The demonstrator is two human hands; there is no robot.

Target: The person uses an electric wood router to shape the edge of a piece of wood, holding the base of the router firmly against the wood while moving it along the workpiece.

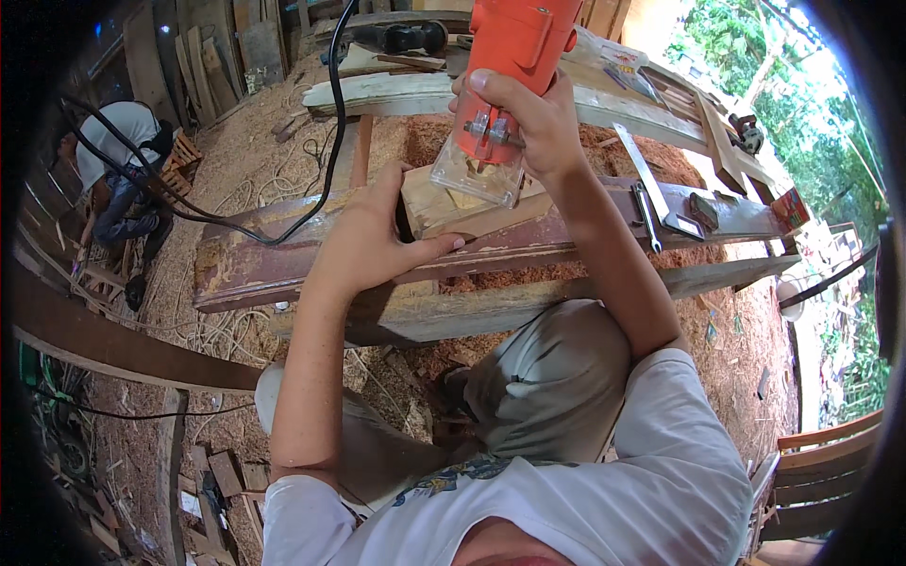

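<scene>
My right hand [543,118] is wrapped round an orange trim router [517,47], held upright with its clear base [510,196] on a light wooden block [429,206]. The bit area is partly hidden behind the clear base. At the block's left end, my left hand [368,236] grips it, thumb along the near side and fingers at the far side. Beneath the block lies a worn reddish-brown plank [255,269], set across in front of my knees.
On the plank's right part lie a metal square [642,165], a wrench [646,217] and a small red box [790,209]. A black cord [338,104] loops at the left. Farther back are a wooden beam [387,94] and a black power tool [415,38]. Another person [123,141] bends down at far left.
</scene>
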